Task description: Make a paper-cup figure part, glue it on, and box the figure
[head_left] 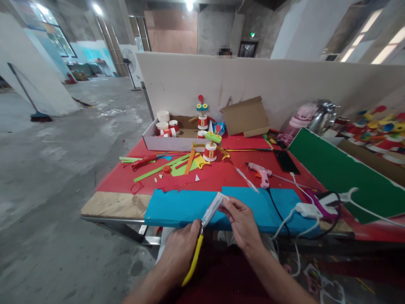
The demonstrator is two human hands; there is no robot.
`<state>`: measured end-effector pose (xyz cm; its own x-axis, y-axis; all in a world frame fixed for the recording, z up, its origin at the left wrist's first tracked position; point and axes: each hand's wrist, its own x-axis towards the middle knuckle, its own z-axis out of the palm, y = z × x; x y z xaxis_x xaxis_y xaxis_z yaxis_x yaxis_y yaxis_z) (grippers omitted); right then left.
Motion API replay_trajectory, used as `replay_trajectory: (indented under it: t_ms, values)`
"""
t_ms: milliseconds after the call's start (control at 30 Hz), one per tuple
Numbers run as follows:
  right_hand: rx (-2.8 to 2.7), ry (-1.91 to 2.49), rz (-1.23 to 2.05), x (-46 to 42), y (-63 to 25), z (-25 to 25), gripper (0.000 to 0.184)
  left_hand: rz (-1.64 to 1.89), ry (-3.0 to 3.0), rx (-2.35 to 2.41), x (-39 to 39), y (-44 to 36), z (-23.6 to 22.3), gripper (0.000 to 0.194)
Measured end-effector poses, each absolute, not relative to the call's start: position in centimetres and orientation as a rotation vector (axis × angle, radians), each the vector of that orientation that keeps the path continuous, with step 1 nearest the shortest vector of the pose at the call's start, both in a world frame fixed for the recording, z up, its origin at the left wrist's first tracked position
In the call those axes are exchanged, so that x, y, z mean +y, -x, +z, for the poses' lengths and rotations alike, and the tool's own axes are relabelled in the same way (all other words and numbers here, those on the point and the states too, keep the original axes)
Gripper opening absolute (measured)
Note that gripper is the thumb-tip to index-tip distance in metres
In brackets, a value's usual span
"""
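My left hand (180, 249) is closed round the yellow handles of a pair of scissors (198, 242), whose blades point up and right. My right hand (242, 221) pinches a narrow white paper strip (215, 204) that runs between the blades. Both hands hover at the near edge of the table, over a blue paper sheet (177, 207). On the red table cover (218, 173) beyond lie coloured paper scraps (182, 166), red scissors (144, 161) and a pink glue gun (261, 173). A paper-cup robot figure (210, 151) stands further back.
A white box (164, 141) holds cups and another cup figure (202, 116) by a cardboard flap (245, 116). A black phone (284, 161), green board (341, 177), power strip with cables (308, 210) and a kettle (322, 115) crowd the right. A white partition (253, 80) backs the table; bare concrete floor lies left.
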<state>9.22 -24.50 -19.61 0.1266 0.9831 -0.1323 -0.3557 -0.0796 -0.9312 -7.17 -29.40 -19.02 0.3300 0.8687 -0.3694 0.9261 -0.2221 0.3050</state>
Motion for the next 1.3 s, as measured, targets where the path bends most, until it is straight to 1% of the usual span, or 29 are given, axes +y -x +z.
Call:
replay_trajectory:
  t_ms: [133, 333, 533, 667, 867, 1000, 1067, 1167, 1200, 1233, 1300]
  values:
    - [-0.892, 1.117, 1.215, -24.6, -9.4, -19.9, 0.023, -0.205, -2.124, 1.565, -29.3, 6.7, -18.5, 0.024]
    - [-0.954, 1.116, 1.189, -24.7, -9.7, -19.7, 0.023, -0.306, -2.072, 1.587, -29.2, 6.3, -18.2, 0.028]
    - [-1.048, 1.137, 1.149, -24.7, -10.0, -19.7, 0.023, -0.267, -2.075, 1.575, -29.5, 6.7, -18.9, 0.029]
    - [-1.056, 1.139, 1.142, -24.7, -9.9, -19.6, 0.024, -0.218, -2.067, 1.532, -30.0, 6.9, -19.7, 0.034]
    - [-1.134, 1.154, 1.108, -24.7, -10.1, -19.3, 0.024, -0.135, -2.023, 1.498, -30.4, 7.1, -19.9, 0.019]
    - [-1.167, 1.157, 1.052, -24.4, -10.4, -19.4, 0.022, -0.07, -2.003, 1.493, -30.5, 7.4, -19.6, 0.018]
    - [-1.112, 1.141, 1.152, -24.3, -10.5, -19.5, 0.022, -0.098, -2.033, 1.507, -30.5, 7.5, -19.5, 0.019]
    - [-0.897, 1.101, 1.45, -24.3, -10.4, -19.7, 0.029, -0.183, -2.101, 1.542, -30.3, 7.7, -19.5, 0.025]
    - [-0.838, 1.096, 1.497, -24.4, -10.3, -19.7, 0.031, -0.193, -2.11, 1.541, -30.3, 7.7, -19.6, 0.025]
    - [-0.818, 1.098, 1.492, -24.4, -10.2, -19.7, 0.03, -0.187, -2.109, 1.534, -30.3, 7.6, -19.6, 0.025]
    - [-0.893, 1.108, 1.374, -24.6, -10.1, -19.9, 0.025, -0.136, -2.09, 1.51, -30.3, 7.4, -19.7, 0.022]
